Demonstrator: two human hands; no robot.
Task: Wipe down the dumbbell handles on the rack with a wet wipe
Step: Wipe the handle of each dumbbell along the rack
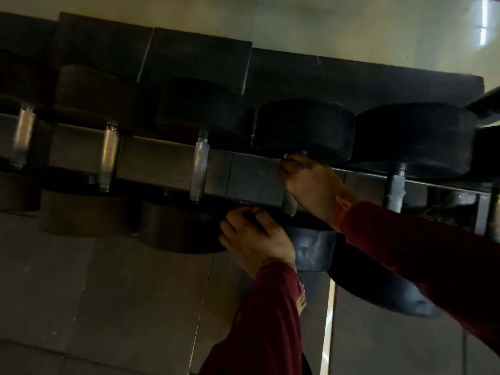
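The right hand (311, 182) wraps its grip round a knurled steel dumbbell handle (290, 203); the left hand (254, 236), at seven o'clock, clasps the black rubber head (311, 244).

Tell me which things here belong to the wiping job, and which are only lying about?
Job: right hand gripping a dumbbell handle; left hand on the near weight; other handles; rack.
Not job: floor tiles, wall.
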